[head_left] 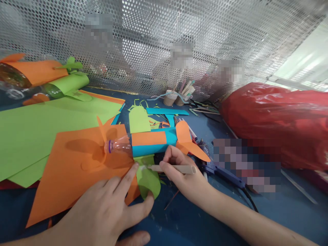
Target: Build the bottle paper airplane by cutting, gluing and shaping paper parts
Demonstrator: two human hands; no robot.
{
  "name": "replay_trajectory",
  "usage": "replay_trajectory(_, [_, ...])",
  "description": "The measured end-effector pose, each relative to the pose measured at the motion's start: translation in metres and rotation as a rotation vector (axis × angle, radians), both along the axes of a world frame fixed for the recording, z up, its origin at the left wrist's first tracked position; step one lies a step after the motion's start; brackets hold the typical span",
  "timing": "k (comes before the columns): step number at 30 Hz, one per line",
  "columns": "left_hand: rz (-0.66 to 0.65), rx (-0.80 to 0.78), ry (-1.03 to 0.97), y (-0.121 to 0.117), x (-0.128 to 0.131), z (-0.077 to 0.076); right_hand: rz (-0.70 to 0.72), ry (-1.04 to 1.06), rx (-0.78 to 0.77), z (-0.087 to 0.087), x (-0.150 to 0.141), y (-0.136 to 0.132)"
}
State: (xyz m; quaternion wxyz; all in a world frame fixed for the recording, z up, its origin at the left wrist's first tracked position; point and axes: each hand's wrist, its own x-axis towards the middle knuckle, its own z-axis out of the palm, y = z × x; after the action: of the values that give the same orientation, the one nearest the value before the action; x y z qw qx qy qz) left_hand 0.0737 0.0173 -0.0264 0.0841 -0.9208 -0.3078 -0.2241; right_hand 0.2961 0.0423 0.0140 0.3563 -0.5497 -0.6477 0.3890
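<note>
**Pen tip at near wing of bottle plane, left hand bracing**

Bottle plane (149, 151): on its side mid-table, neck left over the orange sheet (51, 191). Blue wrap, orange strip along it, orange propeller (101, 128) at the neck, orange tail fins (184, 131) at the other end. Near green wing (151, 179) sticks out toward the wearer; far green wing (139, 119) opposite.

Right hand (188, 177): fingers pinching a beige pen (188, 169), tip at the near wing close to its root. Tip contact: can't tell.

Left hand (102, 208): fingers spread, one fingertip at the wing root, another at the rounded edge.

Around: glue gun (227, 176) right of the right hand, green sheets (30, 133) left, two cups (169, 99) by the mesh screen (143, 20), red bag (282, 126) far right.
</note>
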Motion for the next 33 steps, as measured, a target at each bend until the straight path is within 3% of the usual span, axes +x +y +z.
replay_trajectory(16, [-0.008,-0.002,0.006,-0.0023,-0.0011,-0.0025,0.015,-0.017,-0.003,-0.0052,0.0010,0.0007])
replay_trajectory(33, [-0.004,-0.053,0.007,-0.0018,-0.0018,0.0003,-0.038,0.007,-0.011,0.0011,-0.0010,0.0012])
